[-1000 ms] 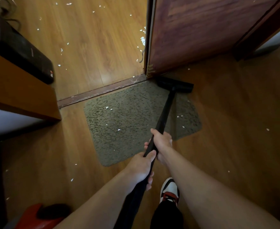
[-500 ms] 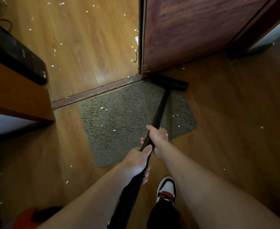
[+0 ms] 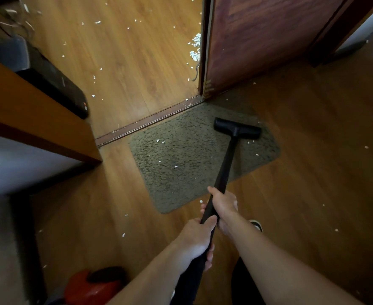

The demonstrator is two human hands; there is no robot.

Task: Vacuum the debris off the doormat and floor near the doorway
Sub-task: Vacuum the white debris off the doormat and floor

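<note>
**Nozzle [image 3: 237, 128] on the doormat [image 3: 181, 179], both of your hands round the wand [image 3: 225, 166]**

Wood floor [image 3: 313, 183] fills most of your view and runs on through the doorway ahead. The dark reddish door [image 3: 269, 40] stands open at the upper right, its lower corner just beyond the far edge of the mat. On your left is a brown cabinet [image 3: 27, 119], with a black object [image 3: 55, 82] on the floor behind it.

The grey-green doormat lies in the middle, its far edge along the threshold strip [image 3: 150, 122]. The black wand slants from your hands up and to the right across the mat, ending at the nozzle. The nozzle rests flat on the pile, on the mat's far right part and short of the door.

Your left hand [image 3: 194, 241] grips the wand nearer your body, fingers wrapped round it and thumb along the top. Your right hand [image 3: 224, 203] grips it just above, fingers curled tight round the tube. The two hands are nearly touching.

A red vacuum body [image 3: 88, 289] shows at the bottom left, and the toe of your shoe [image 3: 257, 225] is just right of your right wrist.

White flecks [image 3: 176, 166] dot the mat left of the wand and a few lie to its right. More are scattered over the floor on both sides of the threshold, and a thicker heap [image 3: 195, 46] lies along the door's edge.
</note>
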